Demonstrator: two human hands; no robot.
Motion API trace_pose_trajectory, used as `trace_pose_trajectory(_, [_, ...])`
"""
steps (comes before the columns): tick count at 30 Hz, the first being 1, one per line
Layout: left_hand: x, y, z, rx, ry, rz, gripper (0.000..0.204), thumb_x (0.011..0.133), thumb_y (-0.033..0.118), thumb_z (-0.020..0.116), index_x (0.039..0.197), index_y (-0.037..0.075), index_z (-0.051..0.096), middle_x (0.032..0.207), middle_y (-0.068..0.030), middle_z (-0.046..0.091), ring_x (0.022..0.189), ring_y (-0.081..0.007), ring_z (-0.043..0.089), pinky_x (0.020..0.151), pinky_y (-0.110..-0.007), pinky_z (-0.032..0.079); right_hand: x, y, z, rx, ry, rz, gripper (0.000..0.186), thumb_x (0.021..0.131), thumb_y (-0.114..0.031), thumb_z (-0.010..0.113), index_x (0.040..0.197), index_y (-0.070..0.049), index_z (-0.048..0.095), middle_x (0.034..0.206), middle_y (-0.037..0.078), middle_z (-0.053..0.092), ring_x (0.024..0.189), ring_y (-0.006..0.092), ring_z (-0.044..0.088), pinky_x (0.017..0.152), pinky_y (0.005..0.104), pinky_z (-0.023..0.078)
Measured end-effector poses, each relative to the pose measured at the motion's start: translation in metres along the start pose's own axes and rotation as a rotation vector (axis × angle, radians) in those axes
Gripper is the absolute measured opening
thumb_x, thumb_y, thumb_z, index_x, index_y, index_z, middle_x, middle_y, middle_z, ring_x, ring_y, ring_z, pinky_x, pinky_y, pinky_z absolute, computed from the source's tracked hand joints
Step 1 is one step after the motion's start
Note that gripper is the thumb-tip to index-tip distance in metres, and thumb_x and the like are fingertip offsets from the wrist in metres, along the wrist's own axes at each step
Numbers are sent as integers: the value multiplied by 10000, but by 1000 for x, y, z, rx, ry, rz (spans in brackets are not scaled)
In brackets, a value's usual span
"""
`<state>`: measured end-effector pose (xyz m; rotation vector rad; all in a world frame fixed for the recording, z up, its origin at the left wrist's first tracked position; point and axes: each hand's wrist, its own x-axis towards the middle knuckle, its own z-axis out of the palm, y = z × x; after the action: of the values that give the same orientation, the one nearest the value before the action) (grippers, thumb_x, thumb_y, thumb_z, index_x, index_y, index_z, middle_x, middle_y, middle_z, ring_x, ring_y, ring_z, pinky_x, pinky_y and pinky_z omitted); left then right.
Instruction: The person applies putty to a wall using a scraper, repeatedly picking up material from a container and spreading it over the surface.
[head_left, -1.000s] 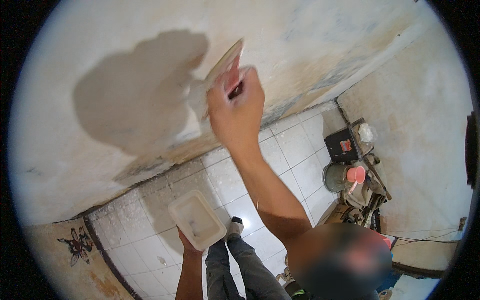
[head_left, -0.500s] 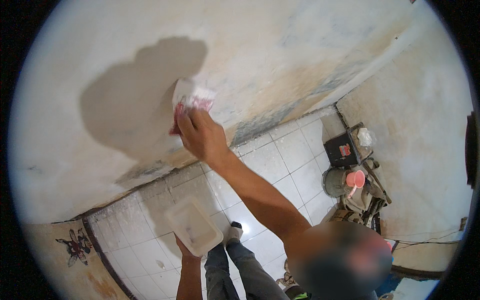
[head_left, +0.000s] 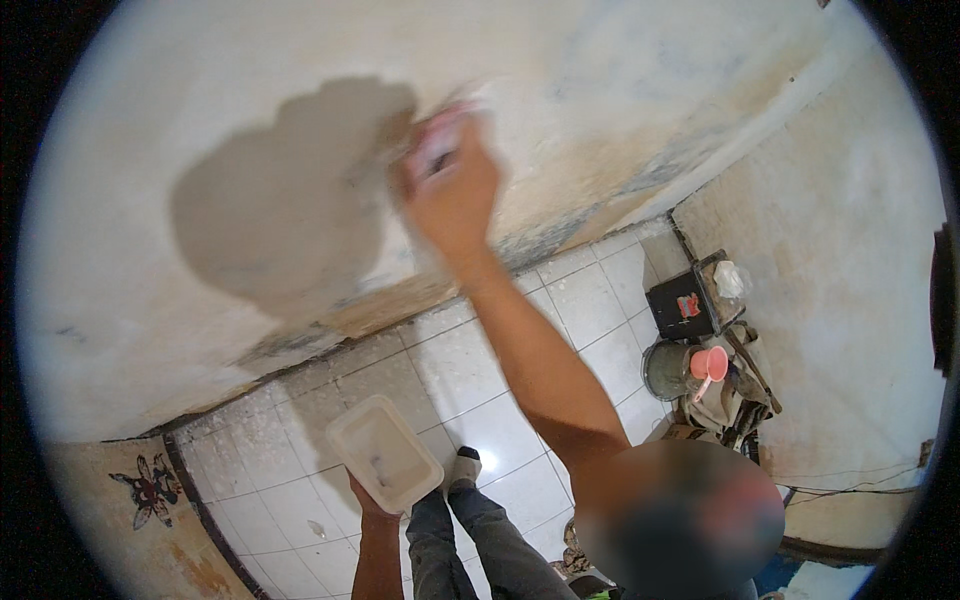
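Note:
My right hand (head_left: 460,200) is raised against the stained wall (head_left: 540,130), closed round a flat red-and-white putty scraper (head_left: 437,135). Motion smears the scraper, and its front edge appears to meet the wall. Low in front of me, my left hand (head_left: 372,500) grips a cream plastic tub (head_left: 432,478) by its left side and from beneath. The tub is tilted so its inside shows, with a small dark smear on the bottom. Most of the left fingers are hidden under the tub.
White floor tiles (head_left: 490,360) with pale specks run along the wall's foot. To the right stand a black box (head_left: 680,305) with a white plastic bag (head_left: 732,280), a grey bucket (head_left: 665,370) with a pink dipper (head_left: 709,364), and crumpled sacks (head_left: 735,410).
My right hand has swept up and to the right along the wall with the scraper. The tub in my left hand has hardly moved.

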<state>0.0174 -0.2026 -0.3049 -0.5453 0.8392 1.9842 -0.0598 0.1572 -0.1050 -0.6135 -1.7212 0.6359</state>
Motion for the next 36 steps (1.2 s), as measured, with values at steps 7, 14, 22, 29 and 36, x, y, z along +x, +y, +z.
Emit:
trace_pose_trajectory(7, [4, -8, -8, 54, -1, 28, 641, 917, 638, 432, 1371, 185, 447, 1301, -60, 531, 1172, -310, 551, 938, -549, 501, -77, -4, -45, -139, -297, -64, 226, 782, -91, 668, 968, -33, 553, 770, 132, 576, 682, 278, 585, 587, 389, 477])
trace_pose_trajectory(14, [2, 2, -13, 87, -65, -10, 634, 932, 628, 409, 1383, 182, 426, 1293, -62, 526, 1180, -300, 543, 942, -539, 502, 34, 28, -78, -144, 323, 61, 133, 802, -58, 663, 806, -36, 532, 688, 76, 580, 571, 129, 515, 522, 306, 433])
trace_pose_trajectory(22, [-2, 29, -11, 69, -37, -7, 595, 936, 557, 443, 1364, 145, 465, 1254, -84, 578, 1106, -318, 605, 886, -540, 542, -78, -61, 26, 68, -208, -312, 185, 733, -31, 670, 867, -91, 558, 753, 142, 569, 629, 347, 575, 579, 372, 498])
trace_pose_trajectory(29, [3, 60, -43, 53, -67, -33, 609, 925, 575, 472, 1361, 149, 468, 1268, -76, 571, 1121, -312, 597, 905, -540, 532, -87, 73, -57, -16, 142, 262, 86, 883, -69, 592, 949, -35, 547, 831, 41, 589, 705, 95, 531, 619, 249, 448])
trace_pose_trajectory(36, [2, 86, -54, 160, -74, -11, 603, 921, 567, 479, 1355, 149, 474, 1253, -75, 578, 1121, -310, 597, 908, -540, 529, -8, 68, -48, -302, 170, 4, 123, 849, -76, 607, 931, -22, 532, 734, 81, 557, 651, 179, 571, 608, 335, 475])
